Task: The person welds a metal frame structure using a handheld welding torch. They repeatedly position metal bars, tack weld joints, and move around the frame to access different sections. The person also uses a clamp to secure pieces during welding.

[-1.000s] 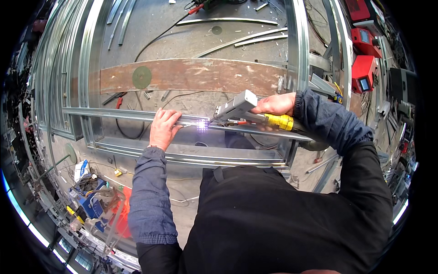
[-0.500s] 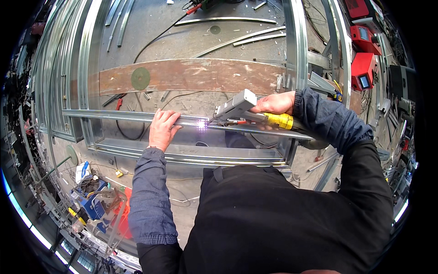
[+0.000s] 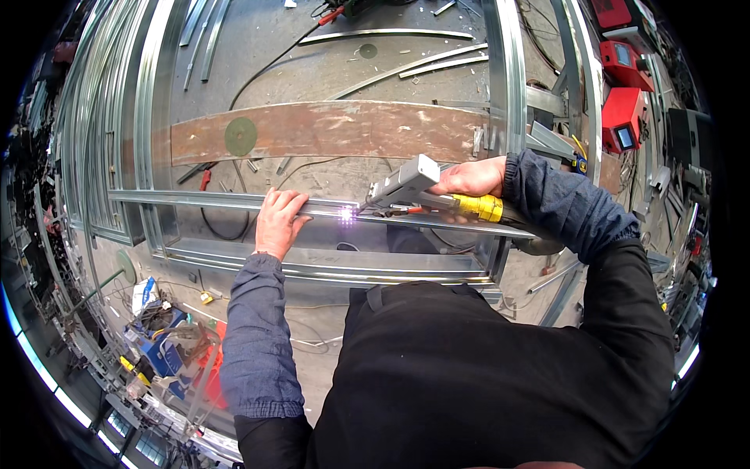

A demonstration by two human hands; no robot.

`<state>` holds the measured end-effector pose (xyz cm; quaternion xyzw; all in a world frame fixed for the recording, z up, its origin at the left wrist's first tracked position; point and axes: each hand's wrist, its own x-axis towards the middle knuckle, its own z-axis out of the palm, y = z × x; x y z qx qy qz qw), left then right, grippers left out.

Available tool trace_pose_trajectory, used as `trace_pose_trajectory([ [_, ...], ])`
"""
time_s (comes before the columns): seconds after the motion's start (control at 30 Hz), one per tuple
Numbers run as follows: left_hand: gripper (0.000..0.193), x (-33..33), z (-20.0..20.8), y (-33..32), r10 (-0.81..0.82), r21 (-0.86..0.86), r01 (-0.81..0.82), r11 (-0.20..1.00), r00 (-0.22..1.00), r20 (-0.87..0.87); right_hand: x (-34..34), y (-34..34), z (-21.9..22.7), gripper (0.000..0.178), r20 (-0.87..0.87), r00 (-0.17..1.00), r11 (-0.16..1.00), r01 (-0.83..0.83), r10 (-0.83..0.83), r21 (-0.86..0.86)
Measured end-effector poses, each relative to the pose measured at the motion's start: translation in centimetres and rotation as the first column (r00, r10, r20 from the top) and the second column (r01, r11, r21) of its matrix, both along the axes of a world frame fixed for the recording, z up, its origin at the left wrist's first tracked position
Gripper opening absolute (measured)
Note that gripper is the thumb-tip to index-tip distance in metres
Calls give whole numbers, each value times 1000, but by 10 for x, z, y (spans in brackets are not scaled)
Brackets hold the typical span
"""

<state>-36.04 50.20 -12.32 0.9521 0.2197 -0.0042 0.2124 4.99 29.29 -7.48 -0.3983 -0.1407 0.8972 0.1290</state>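
Nothing plain has moved since half a second ago: both your hands keep their places, and the bright weld spot glows at practically the same point.
Your right grip is wrapped round the grey torch, its nozzle angled left and down at the metal rail. Rail's long axis runs left to right in front of you, dipping slightly rightward; the spot sits on it between your hands, nearer the left. Your left grip has fingers bent over the rail, thumb on the near side; how hard it presses, you cannot tell. Containers: none certain. Red object at lower left, beside the blue machine, may be a bin; contents unreadable.
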Motion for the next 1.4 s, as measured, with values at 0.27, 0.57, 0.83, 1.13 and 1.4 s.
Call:
trace_pose_trajectory([
  [0.27, 56, 2, 4, -1, 4, -6, -4, 1000, 1000, -5, 2, -3, -2, 45, -1, 1000, 998, -14, 14, 66],
  [0.57, 55, 2, 4, 0, 1, -11, -1, 1000, 1000, 0, 4, -5, 5, 44, -3, 1000, 998, -5, 5, 66],
  [0.83, 54, 1, 2, 0, 3, -8, -3, 1000, 1000, 4, 4, -9, 4, 41, -5, 1000, 1000, 14, -14, 20],
  [1.13, 53, 2, 1, 0, 5, -2, -5, 1000, 1000, -1, -1, -20, 15, 44, 54, 998, 997, 13, -17, 80],
  [1.4, 53, -4, -2, -4, -9, -2, 9, 1000, 997, 78, -7, -96, 74, 49, 110, 967, 916, 175, -228, 360],
])
